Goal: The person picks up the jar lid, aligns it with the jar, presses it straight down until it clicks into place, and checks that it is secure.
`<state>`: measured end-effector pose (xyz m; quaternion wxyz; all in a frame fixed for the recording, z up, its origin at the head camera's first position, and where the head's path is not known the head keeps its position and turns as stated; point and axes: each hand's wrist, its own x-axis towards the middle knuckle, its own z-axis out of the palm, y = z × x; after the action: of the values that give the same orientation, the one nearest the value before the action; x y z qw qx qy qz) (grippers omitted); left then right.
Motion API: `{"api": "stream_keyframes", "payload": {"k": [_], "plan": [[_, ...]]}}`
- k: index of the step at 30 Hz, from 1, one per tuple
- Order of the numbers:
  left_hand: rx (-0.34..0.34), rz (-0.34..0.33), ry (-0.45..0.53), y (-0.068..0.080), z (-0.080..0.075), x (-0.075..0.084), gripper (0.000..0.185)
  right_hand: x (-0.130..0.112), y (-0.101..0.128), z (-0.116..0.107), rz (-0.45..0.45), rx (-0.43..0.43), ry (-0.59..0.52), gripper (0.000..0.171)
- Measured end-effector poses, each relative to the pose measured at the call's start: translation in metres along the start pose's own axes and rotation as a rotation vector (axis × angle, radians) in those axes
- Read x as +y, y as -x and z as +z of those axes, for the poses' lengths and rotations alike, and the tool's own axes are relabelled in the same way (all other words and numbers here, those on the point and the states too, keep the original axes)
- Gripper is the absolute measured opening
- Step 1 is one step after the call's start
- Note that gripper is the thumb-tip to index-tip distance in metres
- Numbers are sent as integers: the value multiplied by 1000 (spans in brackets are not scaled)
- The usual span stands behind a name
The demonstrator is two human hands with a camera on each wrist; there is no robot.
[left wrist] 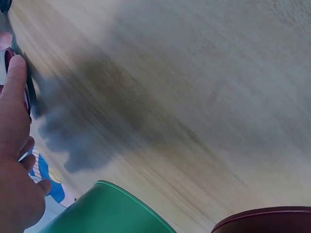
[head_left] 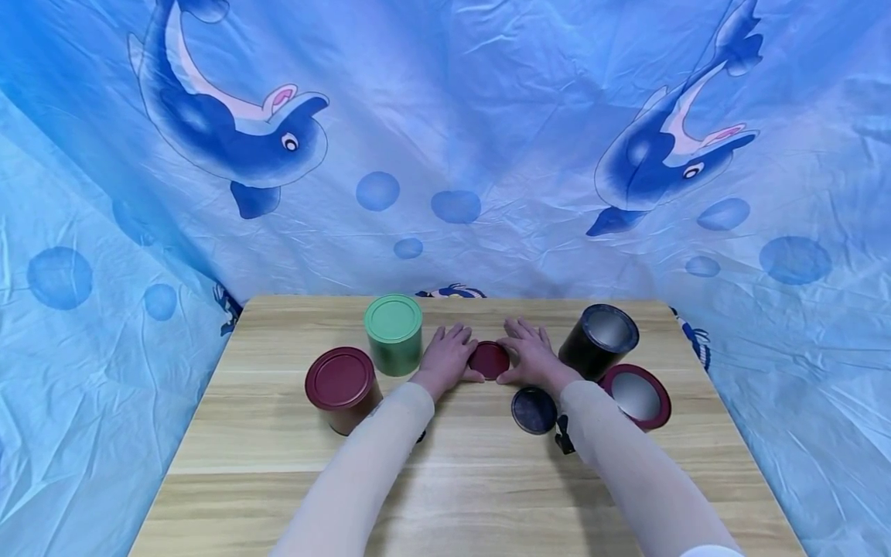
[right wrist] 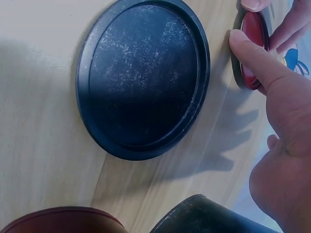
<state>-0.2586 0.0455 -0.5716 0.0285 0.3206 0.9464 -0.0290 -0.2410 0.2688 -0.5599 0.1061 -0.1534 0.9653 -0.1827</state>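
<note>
Both my hands close in on a small dark-red lid point(head_left: 489, 360) lying flat at the middle of the worktop point(head_left: 459, 480). My left hand point(head_left: 445, 358) rests at the lid's left edge and my right hand point(head_left: 532, 357) at its right edge, fingers fairly straight and spread on the wood, thumbs touching the rim. The right wrist view shows the thumb point(right wrist: 252, 56) pressed against the red lid's point(right wrist: 253, 48) side; the left wrist view shows the left thumb point(left wrist: 13, 97) beside it too. By my reading the lid is framed between the hands but not lifted: it sits flat on the worktop.

Just behind my right wrist lies a black lid point(head_left: 534, 410), loose on the wood. Right of it, a black can point(head_left: 599, 340) stands open, tilted toward me, with a shiny inside. A dark-red can point(head_left: 636, 396) sits beside it, also open and showing a silvery inside. To the left, a green can point(head_left: 394, 333) stands upright with its lid on, and a dark-red can with a lid point(head_left: 341, 388) stands nearer me.

As I judge it, two cans are closed, two remain open, and both loose lids are not yet fitted. A blue dolphin-print sheet point(head_left: 445, 139) hangs behind.
</note>
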Motion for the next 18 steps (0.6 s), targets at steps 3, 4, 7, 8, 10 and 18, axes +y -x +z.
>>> {"api": "stream_keyframes", "payload": {"k": [3,4,7,8,10,18], "plan": [[10,9,20,-1,-3,-1,87,1,1,-3,3,-11,-16,80],[16,11,23,-1,-4,-1,87,1,2,-5,5,-15,-20,81],[33,14,29,-1,-10,-1,87,-1,2,-12,10,-20,-16,81],[36,13,36,-1,-12,0,87,-1,3,-14,14,-22,-9,82],[42,14,47,-1,-16,0,85,-3,3,-18,15,-19,6,82],[70,5,96,0,-27,3,83,-6,7,-35,1,-22,56,86]]}}
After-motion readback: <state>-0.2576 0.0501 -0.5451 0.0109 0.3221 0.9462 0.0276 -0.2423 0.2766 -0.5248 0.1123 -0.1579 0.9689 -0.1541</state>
